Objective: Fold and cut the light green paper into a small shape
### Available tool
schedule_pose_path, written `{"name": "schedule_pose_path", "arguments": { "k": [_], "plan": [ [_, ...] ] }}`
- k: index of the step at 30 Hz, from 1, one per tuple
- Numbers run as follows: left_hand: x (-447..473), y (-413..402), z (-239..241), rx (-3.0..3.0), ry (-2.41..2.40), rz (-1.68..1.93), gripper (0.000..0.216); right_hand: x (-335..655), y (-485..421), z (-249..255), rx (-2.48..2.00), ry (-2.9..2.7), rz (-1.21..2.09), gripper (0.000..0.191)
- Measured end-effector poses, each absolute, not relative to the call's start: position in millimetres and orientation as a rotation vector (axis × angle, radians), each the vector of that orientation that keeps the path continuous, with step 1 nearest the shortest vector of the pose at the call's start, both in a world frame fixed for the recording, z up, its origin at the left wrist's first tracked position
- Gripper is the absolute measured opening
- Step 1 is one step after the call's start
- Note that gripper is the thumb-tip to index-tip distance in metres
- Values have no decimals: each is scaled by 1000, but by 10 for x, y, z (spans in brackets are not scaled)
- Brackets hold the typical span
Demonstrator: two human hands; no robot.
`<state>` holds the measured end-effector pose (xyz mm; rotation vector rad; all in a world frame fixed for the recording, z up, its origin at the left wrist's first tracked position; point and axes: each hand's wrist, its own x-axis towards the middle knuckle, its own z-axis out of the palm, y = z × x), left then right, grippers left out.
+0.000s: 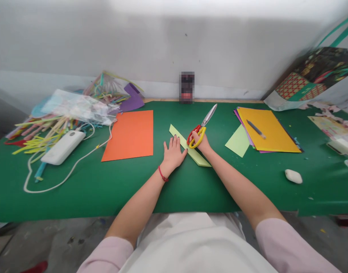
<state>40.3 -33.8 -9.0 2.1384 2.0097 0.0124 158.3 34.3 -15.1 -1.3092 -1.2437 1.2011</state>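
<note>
Pressing on the pale green strip [195,155], the left hand [173,154] lies palm down, its fingers spread and the thumb well out to the side. The strip, which looks folded, lies slantwise on the table [188,193], in front of the person. The right hand [201,142] is closed around the handles of the scissors [209,115] over the middle of the strip; whether any of its fingertips also press the paper cannot be told. The blades look closed and point beyond the strip, away from the person. The orange sheet [131,136] lies left of the strip, the green sheet [238,142] right of it.

The step in hand seems to be flattening the fold. To do it well, the left hand should bear down evenly, so that the layers do not slide, while the right runs firmly along the crease from one end of the strip to the other. Setting the scissors down beside the strip would free that hand for steadier pressure.
</note>
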Motion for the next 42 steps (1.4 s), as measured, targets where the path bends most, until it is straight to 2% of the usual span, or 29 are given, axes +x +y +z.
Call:
{"name": "schedule_pose_path", "arguments": {
  "k": [10,23,34,42],
  "plan": [
    [388,-330,-124,2158,2024,2,66,1433,546,-150,-1300,-1157,1236,29],
    [388,-321,-87,2140,2014,1,66,1935,64,-122,-1385,-1127,1283,21],
    [375,-331,-124,2183,2031,-1,65,1556,325,-192,-1209,-1284,1252,24],
    [397,-327,-105,2157,2011,8,67,1746,98,-105,-1314,-1267,1321,24]
  ]
}}
